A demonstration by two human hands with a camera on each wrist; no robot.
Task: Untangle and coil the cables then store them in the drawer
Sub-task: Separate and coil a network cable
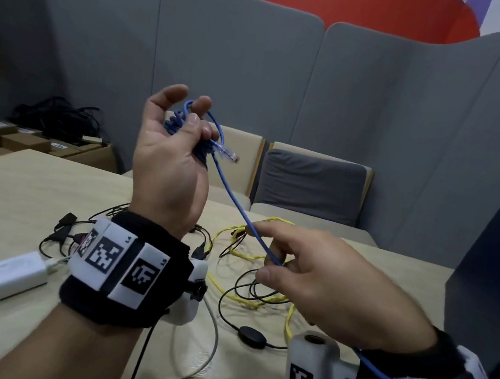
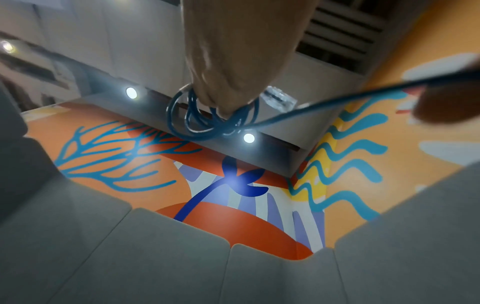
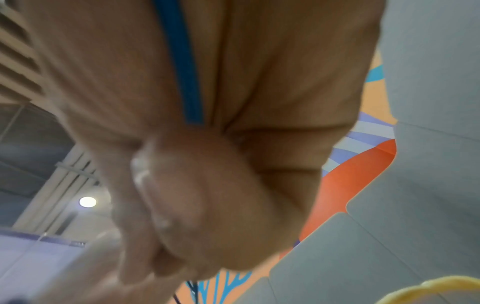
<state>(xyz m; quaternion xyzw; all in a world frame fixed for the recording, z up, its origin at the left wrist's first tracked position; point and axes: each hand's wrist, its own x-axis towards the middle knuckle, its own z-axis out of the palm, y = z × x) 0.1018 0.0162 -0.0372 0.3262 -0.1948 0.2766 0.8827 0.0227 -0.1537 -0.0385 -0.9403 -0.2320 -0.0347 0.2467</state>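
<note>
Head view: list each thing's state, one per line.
blue cable: partly coiled, loops in left hand, rest stretched to right hand.
yellow cable: loose on table, tangled with black cables.
white charger: lying flat, prongs out.

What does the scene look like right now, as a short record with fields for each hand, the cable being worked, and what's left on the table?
left hand: raised, fingers holding coiled loops of the blue ethernet cable
right hand: pinches the blue cable's free run, which stretches from the coil
connector: clear plug sticks out beside the coil
yellow cable: loose on the table, tangled with black cables
white charger: on the table, near left
drawer: not seen
</note>
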